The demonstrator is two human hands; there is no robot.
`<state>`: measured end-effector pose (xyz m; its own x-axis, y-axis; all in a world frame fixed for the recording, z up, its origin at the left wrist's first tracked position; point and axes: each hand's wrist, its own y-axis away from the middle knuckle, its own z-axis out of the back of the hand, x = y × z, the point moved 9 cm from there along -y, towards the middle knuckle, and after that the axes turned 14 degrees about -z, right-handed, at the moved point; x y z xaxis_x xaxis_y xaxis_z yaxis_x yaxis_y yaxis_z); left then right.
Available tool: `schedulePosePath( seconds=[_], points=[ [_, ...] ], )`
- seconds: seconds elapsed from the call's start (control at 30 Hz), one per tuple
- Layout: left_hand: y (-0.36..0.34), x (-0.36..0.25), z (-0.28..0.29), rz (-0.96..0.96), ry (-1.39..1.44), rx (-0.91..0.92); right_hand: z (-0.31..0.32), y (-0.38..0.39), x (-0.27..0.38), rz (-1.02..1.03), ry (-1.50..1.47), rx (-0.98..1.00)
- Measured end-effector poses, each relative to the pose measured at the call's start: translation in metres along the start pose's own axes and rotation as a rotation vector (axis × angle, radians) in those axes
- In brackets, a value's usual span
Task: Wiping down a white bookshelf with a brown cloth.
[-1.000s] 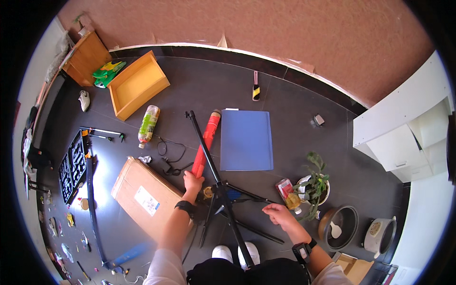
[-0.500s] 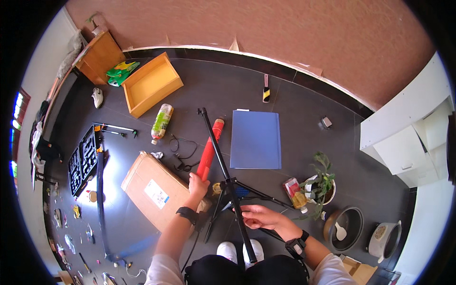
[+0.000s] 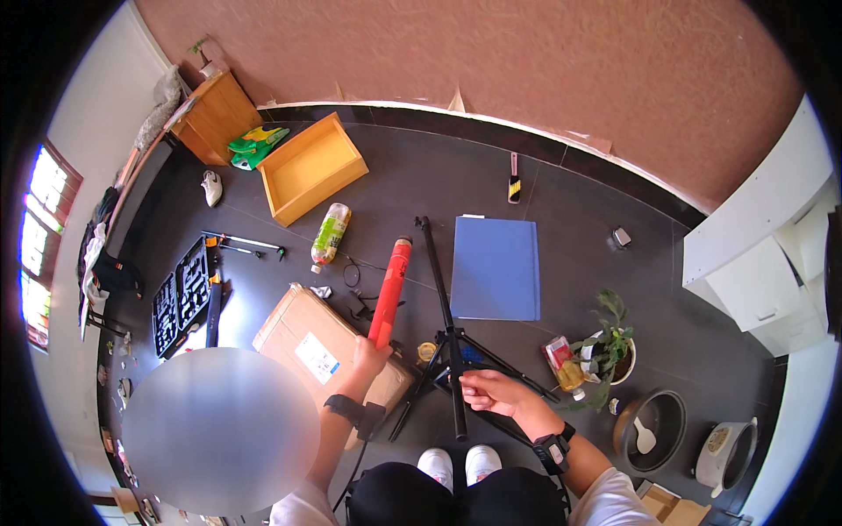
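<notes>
My left hand (image 3: 369, 358) is closed around the lower end of a red tube (image 3: 391, 294), which points up and away from me. Just right of it stands a black tripod (image 3: 453, 337) with its legs spread and a long pole slanting across it. The fingers of my right hand (image 3: 493, 392) curl against the pole's lower part, below the leg joint. Under the left forearm lies a cardboard box (image 3: 316, 337) with a white label, and a blue folder (image 3: 497, 270) is flat on the floor beyond the tripod.
A bottle (image 3: 331, 237), a wooden drawer (image 3: 314, 169) and a toolbox (image 3: 182, 294) lie to the left. On the right are a potted plant (image 3: 614, 346), a dark pot (image 3: 651, 428) with a white paddle, and a white cooker body (image 3: 726, 456). A blurred oval covers the lower left.
The whole scene has shifted right and slightly down as my view turned. The pole's near end sits farther from me. Both hands keep their places on the tube and the tripod.
</notes>
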<state>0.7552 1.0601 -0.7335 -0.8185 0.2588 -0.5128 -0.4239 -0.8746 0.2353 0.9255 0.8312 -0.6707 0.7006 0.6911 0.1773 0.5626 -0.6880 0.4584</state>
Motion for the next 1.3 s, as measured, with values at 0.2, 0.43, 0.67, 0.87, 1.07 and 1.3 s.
schedulePosePath(
  seconds=[0.2, 0.43, 0.67, 0.87, 1.07, 1.3],
  points=[
    [0.011, 0.008, 0.009, 0.025, 0.237, 0.011, 0.011, 0.019, -0.001, -0.020, 0.084, -0.150],
    [0.078, -0.079, 0.126, -0.085, 0.304, 0.077, -0.088, 0.125, 0.010, 0.021, -0.116, -0.275],
    [0.168, -0.292, 0.305, -0.400, 0.303, 0.369, -0.278, 0.288, 0.064, 0.289, -0.135, -0.487],
    [0.270, -0.440, 0.386, -0.693, 0.220, 0.672, -0.403, 0.446, 0.046, 0.597, -0.189, -0.705],
    [0.395, -0.607, 0.426, -1.014, 0.134, 1.012, -0.498, 0.586, -0.034, 0.846, -0.276, -0.869],
    [0.561, -0.698, 0.366, -1.416, 0.066, 1.318, -0.528, 0.701, -0.228, 1.227, -0.582, -1.149]
  ],
)
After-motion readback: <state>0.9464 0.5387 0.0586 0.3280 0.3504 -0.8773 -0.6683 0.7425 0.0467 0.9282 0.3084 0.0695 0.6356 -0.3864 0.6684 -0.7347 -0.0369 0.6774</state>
